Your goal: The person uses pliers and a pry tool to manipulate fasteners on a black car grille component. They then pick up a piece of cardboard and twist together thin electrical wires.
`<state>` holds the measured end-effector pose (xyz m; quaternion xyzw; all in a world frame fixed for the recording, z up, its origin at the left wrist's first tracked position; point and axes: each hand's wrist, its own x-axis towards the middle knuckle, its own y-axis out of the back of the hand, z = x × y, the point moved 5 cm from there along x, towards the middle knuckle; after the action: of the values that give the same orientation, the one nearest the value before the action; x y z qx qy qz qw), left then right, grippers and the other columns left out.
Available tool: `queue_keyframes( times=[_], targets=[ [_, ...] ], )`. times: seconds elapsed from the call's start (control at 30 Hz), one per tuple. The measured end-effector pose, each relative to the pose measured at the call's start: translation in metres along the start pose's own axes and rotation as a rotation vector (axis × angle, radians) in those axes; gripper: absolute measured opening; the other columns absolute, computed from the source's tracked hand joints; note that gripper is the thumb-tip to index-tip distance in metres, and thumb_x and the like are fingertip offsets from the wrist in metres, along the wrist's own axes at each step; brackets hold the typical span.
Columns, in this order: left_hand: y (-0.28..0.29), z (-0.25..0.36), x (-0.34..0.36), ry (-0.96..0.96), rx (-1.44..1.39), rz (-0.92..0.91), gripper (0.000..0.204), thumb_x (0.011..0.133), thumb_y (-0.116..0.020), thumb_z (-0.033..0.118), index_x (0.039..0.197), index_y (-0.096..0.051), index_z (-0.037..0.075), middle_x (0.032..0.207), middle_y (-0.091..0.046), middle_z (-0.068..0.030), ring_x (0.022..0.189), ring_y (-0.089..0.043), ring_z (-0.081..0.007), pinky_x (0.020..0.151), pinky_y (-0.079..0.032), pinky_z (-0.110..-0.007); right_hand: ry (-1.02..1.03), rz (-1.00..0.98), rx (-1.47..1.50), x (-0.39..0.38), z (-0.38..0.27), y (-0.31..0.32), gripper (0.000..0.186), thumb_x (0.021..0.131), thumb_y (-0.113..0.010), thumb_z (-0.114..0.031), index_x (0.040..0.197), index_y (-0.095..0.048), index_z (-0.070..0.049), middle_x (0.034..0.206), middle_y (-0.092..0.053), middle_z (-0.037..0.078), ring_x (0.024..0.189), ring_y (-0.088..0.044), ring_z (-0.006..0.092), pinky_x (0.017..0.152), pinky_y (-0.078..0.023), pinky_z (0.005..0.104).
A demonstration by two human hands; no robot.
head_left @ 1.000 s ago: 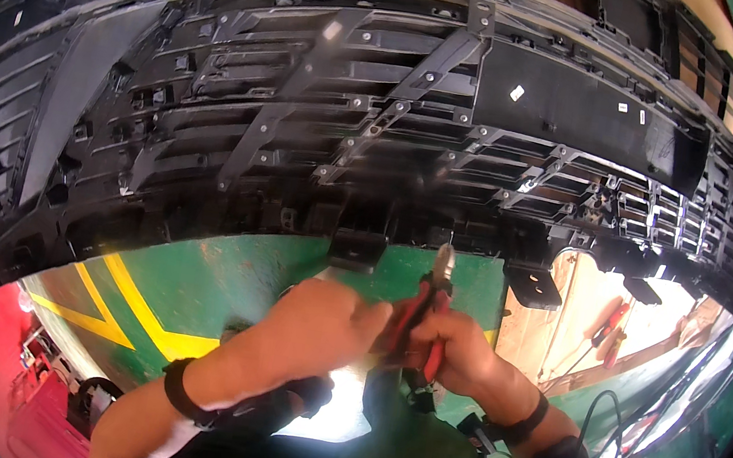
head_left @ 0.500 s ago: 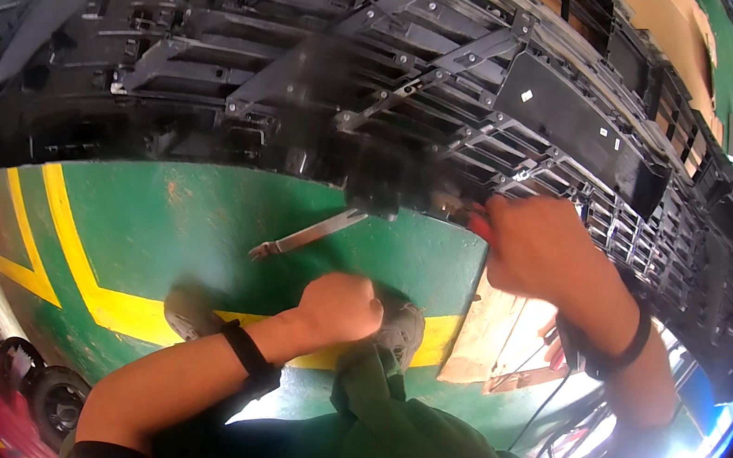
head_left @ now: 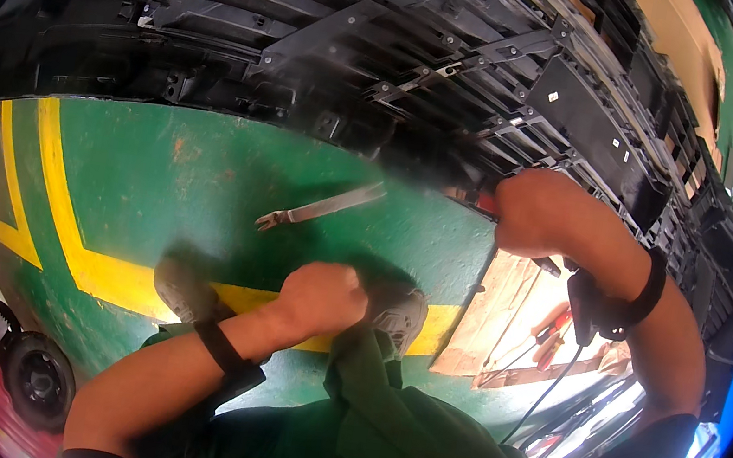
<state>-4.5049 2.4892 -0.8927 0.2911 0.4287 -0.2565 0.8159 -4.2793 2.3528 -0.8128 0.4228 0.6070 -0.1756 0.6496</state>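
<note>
A large black ribbed plastic frame (head_left: 319, 30) with crossing struts and screws spans the far side. At its near edge my right hand (head_left: 539, 214) is closed around a red-handled tool (head_left: 487, 201); its working end is blurred against the frame's dark edge. My left hand (head_left: 324, 298) is a fist held low over the floor near my shoes, apart from the frame; anything inside the fingers is hidden. Between the left hand and the frame lies a long flat grey tool (head_left: 328, 205) with a forked end, on the green floor.
Cardboard (head_left: 495, 313) lies on the floor below my right forearm, with red-handled pliers (head_left: 551, 337) on it. A dark cable (head_left: 550, 391) runs nearby. Yellow lines (head_left: 63, 186) mark the floor. Black wheels (head_left: 36, 379) stand at lower left. More cardboard (head_left: 682, 48) lies beyond the frame.
The frame's near edge sits higher in view, baring more floor and the grey tool's right end. My right hand has shifted slightly up, still on the red-handled tool; the left stays a fist.
</note>
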Motion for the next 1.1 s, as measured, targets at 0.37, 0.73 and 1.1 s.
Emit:
queue_keyframes(
  times=[0.37,0.73,1.1],
  targets=[
    [0.006,0.001,-0.005,0.019,-0.013,0.003,0.026,0.085,-0.058,0.028,0.089,-0.073,0.007,0.085,-0.072,-0.0156,0.082,-0.07,-0.0367,0.078,-0.056,-0.045,0.013,-0.033,-0.076,0.004,-0.01,0.006,0.027,0.071,-0.053,-0.014,0.08,-0.071,0.005,0.083,-0.068,0.028,0.086,-0.067,0.0448,0.079,-0.054,0.0499],
    [0.009,0.005,0.0,-0.078,-0.06,0.02,0.026,0.086,-0.059,0.028,0.088,-0.071,0.005,0.084,-0.071,-0.0167,0.081,-0.069,-0.0379,0.076,-0.055,-0.045,0.007,-0.034,0.088,0.004,-0.002,-0.014,0.024,0.08,-0.056,-0.014,0.09,-0.066,0.006,0.087,-0.07,0.026,0.085,-0.071,0.0379,0.075,-0.056,0.0445],
    [0.014,0.123,0.021,-0.192,-1.466,-0.316,0.036,0.098,-0.061,0.044,0.103,-0.065,0.009,0.079,-0.061,0.0004,0.07,-0.056,-0.0096,0.056,-0.041,-0.024,0.055,-0.446,1.177,-0.038,0.0,-0.033,0.027,0.091,-0.069,-0.022,0.096,-0.065,0.004,0.076,-0.069,0.013,0.064,-0.07,0.0205,0.054,-0.057,0.0313]
  ],
)
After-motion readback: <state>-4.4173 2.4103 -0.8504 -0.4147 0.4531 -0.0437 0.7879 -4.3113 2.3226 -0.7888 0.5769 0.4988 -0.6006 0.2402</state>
